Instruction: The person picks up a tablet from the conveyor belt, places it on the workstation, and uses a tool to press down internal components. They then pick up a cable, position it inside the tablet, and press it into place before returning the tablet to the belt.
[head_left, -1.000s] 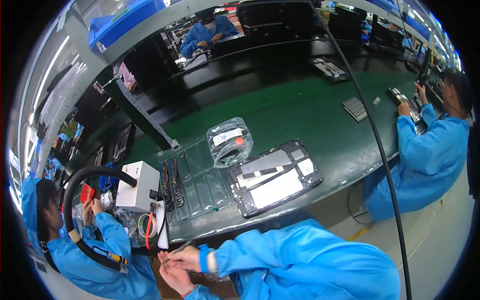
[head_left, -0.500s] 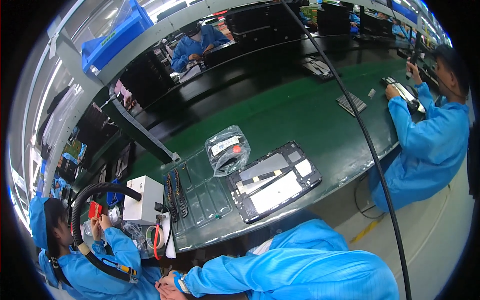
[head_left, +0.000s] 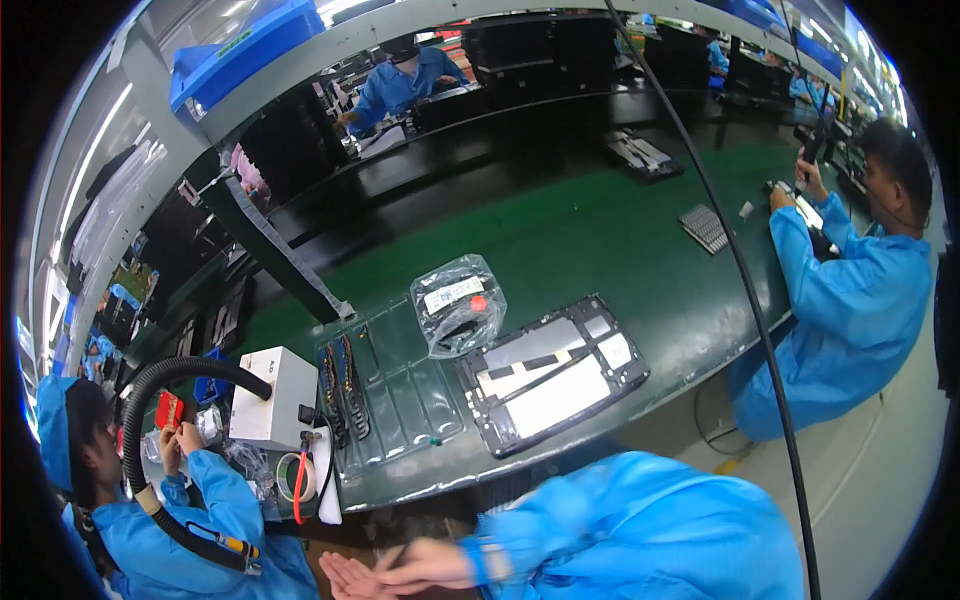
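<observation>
The thin dark tool (head_left: 398, 556) is held between the thumb and fingers of the right hand (head_left: 430, 565), slanting up from the fingertips. That hand is narrowed to a pinch; its forearm, in a blue sleeve (head_left: 560, 520) with bands at the wrist, enters from the right and runs nearly level, so that the fingers point left. The left hand (head_left: 350, 577) lies beneath and to the left, open and palm up, fingers extended and close together. The right fingertips overlap the left palm in this view; whether they touch it, or whether a small piece rests there, cannot be told. Both hands are off the surface (head_left: 560, 235), below its near edge. On the surface, beyond the right sleeve, lies an opened tablet (head_left: 540, 400), set obliquely, its inner side up. A clear plastic bag (head_left: 458, 310) with a red spot lies at its upper left corner. Farther left are dark strips (head_left: 345, 390) and a white box (head_left: 270, 400) with a black hose (head_left: 150, 400), near a seated co-worker (head_left: 200, 490) in blue.
</observation>
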